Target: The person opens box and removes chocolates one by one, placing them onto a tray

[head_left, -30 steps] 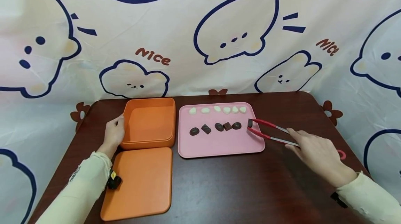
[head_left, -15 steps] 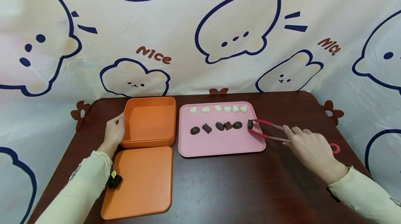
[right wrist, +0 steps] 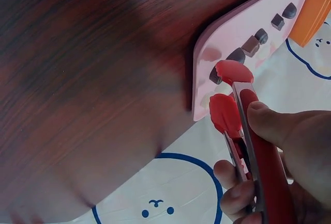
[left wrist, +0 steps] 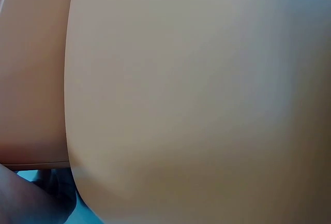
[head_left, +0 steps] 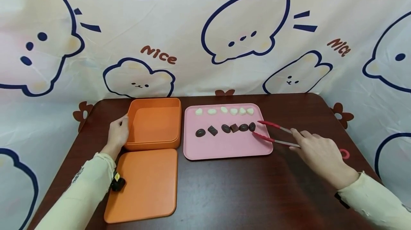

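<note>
My right hand (head_left: 316,151) holds red-tipped metal tongs (right wrist: 248,110) over the right end of a pink tray (head_left: 224,151). The tong tips stand apart, close to a dark oval chocolate (head_left: 252,126) at the right end of the dark row. Farther left lie more dark chocolates, some oval (head_left: 200,133) and some square (head_left: 212,130). White chocolates (head_left: 233,111) line the tray's far side. My left hand (head_left: 118,133) grips the left wall of an orange box (head_left: 154,146), its fingers partly hidden. The left wrist view shows part of that hand (left wrist: 31,198) low at left.
An orange lid (head_left: 144,187) lies in front of the box, under my left wrist. Both stand left of the tray on a dark wooden table (head_left: 231,194). A patterned cloth (head_left: 192,26) hangs behind the table's back edge.
The rightmost dark chocolate was between the tong tips; now it sits slightly left of them, beside its neighbour. The tips have spread a little. My left hand stays on the box.
</note>
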Tool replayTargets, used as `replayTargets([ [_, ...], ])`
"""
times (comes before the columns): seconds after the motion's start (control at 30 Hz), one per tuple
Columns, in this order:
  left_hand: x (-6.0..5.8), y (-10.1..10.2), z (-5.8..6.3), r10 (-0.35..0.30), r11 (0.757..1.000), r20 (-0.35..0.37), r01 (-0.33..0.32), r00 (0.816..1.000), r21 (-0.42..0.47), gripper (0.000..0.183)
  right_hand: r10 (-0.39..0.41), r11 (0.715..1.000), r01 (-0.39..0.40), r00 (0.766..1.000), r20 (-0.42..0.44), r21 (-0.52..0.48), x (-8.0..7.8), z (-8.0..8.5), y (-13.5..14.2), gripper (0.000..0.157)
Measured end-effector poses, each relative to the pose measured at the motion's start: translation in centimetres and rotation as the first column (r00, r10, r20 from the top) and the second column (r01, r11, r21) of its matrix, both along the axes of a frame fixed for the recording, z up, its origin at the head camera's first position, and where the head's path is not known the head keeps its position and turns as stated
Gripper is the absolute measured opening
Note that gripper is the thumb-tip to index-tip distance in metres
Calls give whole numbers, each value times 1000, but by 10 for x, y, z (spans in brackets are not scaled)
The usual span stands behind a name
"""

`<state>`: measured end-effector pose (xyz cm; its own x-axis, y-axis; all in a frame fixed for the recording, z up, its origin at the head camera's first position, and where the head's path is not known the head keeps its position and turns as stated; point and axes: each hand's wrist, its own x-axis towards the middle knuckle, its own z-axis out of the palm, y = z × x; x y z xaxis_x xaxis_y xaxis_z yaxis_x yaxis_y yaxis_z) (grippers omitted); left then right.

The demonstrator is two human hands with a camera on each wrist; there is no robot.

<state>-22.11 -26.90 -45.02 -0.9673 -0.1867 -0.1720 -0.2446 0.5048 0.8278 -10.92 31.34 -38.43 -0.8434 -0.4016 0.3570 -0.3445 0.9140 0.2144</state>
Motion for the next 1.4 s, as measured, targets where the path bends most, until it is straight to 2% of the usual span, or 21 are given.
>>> replayTargets([
  [0.2, 0, 2, 1, 5, 1000, 0, -5, 1000, 0, 59, -67, 997, 71, 992, 109, -33, 0, 0, 0, 60],
  [0.57, 2, 3, 3, 3, 1000, 0, -3, 1000, 2, 59, -138, 984, 161, 963, 233, -79, 1, 0, 1, 56],
  [0.87, 2, 1, 1, 7, 1000, 2, -7, 1000, 5, 59, -127, 977, 160, 967, 221, -138, -2, -4, 2, 56],
  [1.4, 1, 1, 1, 6, 1000, -11, -6, 1000, 13, 58, -145, 942, 216, 952, 270, -258, -13, -16, -5, 56],
])
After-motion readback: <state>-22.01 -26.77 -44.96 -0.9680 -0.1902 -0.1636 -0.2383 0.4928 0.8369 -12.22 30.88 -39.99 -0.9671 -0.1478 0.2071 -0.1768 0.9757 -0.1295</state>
